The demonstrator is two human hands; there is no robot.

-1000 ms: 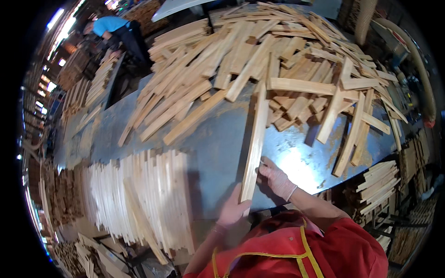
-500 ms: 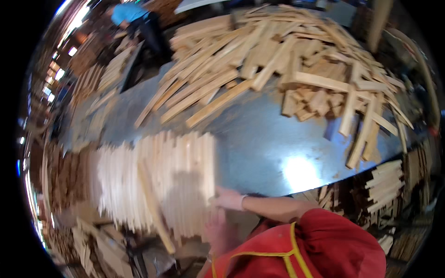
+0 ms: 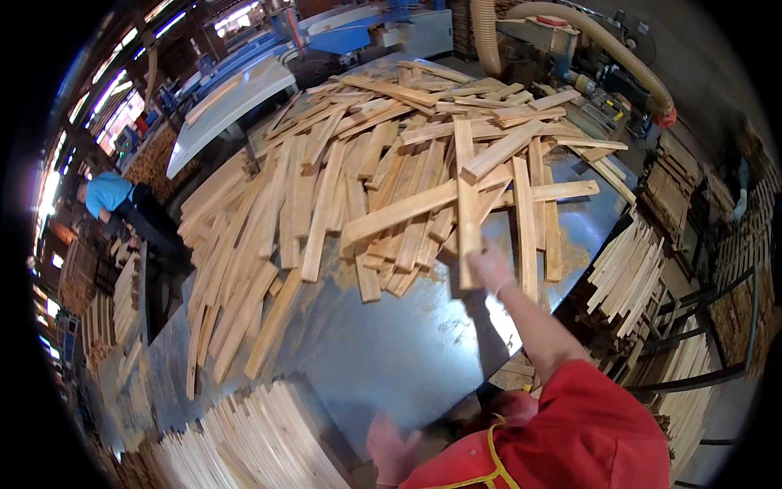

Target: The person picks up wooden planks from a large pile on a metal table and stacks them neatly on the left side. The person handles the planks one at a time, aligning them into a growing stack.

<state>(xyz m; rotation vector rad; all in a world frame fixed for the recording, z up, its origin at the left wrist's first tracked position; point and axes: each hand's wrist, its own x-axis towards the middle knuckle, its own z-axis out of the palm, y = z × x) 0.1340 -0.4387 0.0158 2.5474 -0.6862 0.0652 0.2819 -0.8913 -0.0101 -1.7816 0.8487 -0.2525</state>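
Note:
My right hand (image 3: 491, 269) reaches over the metal table (image 3: 366, 342) and is closed on the near end of a pale wooden slat (image 3: 465, 196). That slat's far part lies across other slats in a large loose heap (image 3: 326, 171). Low in the picture, my left hand (image 3: 393, 448) is somewhat blurred, with its fingers apart and nothing visible in it. It is nearest to a tight row of pale slats (image 3: 261, 436) laid side by side at the lower left, but apart from it.
More slats are stacked on a rack (image 3: 627, 273) beyond the table's right edge. A ribbed hose (image 3: 611, 41) arches over machinery at the far right. A person in a blue shirt (image 3: 110, 194) bends over at the far left. A light-coloured table (image 3: 232, 110) stands behind.
My right hand has left the row of slats and moved up to the heap, taking a slat's end. My left hand has come away from the row. The view has swung right and upward.

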